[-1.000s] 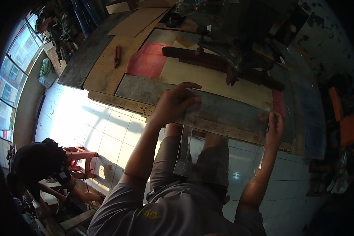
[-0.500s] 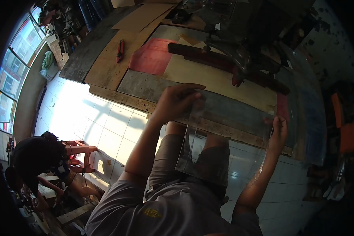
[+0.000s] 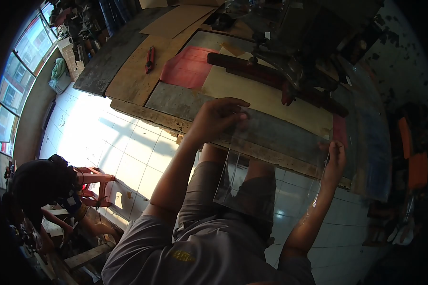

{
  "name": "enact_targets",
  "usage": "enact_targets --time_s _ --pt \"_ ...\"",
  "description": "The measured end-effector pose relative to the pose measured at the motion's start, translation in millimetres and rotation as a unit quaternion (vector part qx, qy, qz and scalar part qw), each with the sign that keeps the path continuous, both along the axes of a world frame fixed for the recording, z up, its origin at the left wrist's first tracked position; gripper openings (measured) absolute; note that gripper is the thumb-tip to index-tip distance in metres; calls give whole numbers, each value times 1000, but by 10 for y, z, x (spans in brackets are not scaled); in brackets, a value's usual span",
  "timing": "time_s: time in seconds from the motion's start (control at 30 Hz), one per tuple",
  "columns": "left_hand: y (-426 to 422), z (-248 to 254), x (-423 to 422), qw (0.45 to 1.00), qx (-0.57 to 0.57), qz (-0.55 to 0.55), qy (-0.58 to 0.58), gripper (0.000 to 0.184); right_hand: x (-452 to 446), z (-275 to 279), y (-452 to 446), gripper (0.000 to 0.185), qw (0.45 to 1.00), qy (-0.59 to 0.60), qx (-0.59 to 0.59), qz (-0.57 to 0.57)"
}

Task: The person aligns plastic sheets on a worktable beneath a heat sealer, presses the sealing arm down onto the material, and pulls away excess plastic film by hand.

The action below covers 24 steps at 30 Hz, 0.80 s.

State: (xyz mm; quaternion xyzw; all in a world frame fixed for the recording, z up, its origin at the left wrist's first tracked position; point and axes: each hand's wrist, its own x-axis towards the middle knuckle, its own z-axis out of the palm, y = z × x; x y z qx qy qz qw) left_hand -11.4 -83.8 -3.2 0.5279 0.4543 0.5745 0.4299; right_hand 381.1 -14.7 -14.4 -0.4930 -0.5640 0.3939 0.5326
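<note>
A clear plastic sheet (image 3: 245, 190) hangs between my two hands at the front edge of the worktable, its lower part over my lap. My left hand (image 3: 218, 118) pinches its left upper side between thumb and fingers. On the other side, my right hand (image 3: 335, 156) has its fingers closed on the right edge. Just beyond the hands, a long dark red bar (image 3: 247, 69) of a machine sits above a pale yellow strip (image 3: 266, 99) on the grey table surface (image 3: 176, 99). Much of the sheet is hard to see because it is transparent.
A red utility knife (image 3: 150, 60) lies on the brown board at the left, near cardboard sheets (image 3: 178, 21). Pink-red material (image 3: 188, 67) is beside the yellow strip. Another person (image 3: 38, 194) bends low at the lower left, near a red stool (image 3: 96, 183). Orange-handled items (image 3: 416, 166) are at the far right.
The view has shifted slightly. Both hands keep their hold on the plastic sheet and have barely moved.
</note>
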Motion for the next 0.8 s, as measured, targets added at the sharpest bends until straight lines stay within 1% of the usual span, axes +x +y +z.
enact_targets --time_s 0.07,0.17,0.27,0.37,0.47,0.57,0.67,0.8 --pt "-6 1 1 1000 12 2 -4 34 -8 12 -11 28 1000 2 4 5" --pt "-23 66 8 1000 -12 6 -12 36 -2 3 -6 28 1000 -2 9 1" --pt "-36 136 10 999 -32 22 23 34 18 -24 9 28 1000 0 15 3" --pt "-30 91 -10 998 -23 37 50 32 -19 34 -27 27 1000 -4 8 -4" --pt "-27 95 -26 996 -36 37 71 26 -6 -1 -17 27 1000 10 20 3" --pt "-15 76 -36 994 -29 56 91 24 10 -29 -8 26 999 15 30 2" --pt "12 -31 -27 996 -13 59 63 20 -4 -16 -29 26 999 39 33 9" --pt "-2 -12 -4 996 -7 65 57 18 -3 -21 -42 26 998 55 28 12"
